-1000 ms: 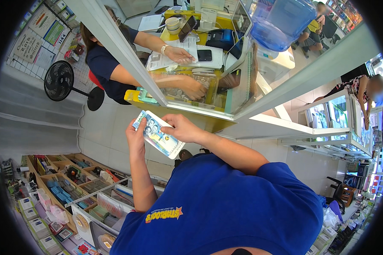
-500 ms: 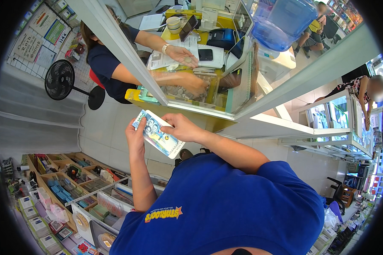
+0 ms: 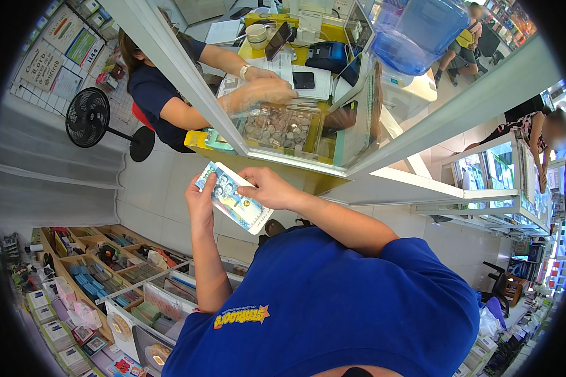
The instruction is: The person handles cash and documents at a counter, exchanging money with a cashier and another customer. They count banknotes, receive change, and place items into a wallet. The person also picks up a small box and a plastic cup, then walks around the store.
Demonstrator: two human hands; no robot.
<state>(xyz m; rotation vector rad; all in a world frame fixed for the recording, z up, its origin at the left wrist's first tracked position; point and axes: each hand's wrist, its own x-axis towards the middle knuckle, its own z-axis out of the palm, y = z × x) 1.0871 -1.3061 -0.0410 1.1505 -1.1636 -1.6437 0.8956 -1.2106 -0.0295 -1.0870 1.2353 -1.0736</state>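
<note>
A blue banknote [image 3: 234, 200] lies tilted in front of my chest, on top of a slightly larger white sheet or card whose rounded edge shows beyond it. My left hand [image 3: 200, 206] grips the near-left end, thumb on top. My right hand [image 3: 271, 190] pinches the upper right edge between thumb and fingers. Whether more notes are stacked below cannot be seen. Past the glass partition, a co-worker in a dark top [image 3: 163, 103] brings both hands together over the counter, just above a clear tray of coins [image 3: 283, 129].
A white-framed glass partition [image 3: 251, 152] stands between me and the yellow counter, which carries a phone [image 3: 304, 80] and a blue device [image 3: 327, 56]. A black fan [image 3: 88, 118] is at left. Below it sits a compartmented wooden drawer [image 3: 75, 251]. Display cases [image 3: 497, 169] stand at right.
The co-worker's lower hand has lifted out of the coin tray and met the other hand, uncovering the coins. My hands and the banknote have stayed practically still.
</note>
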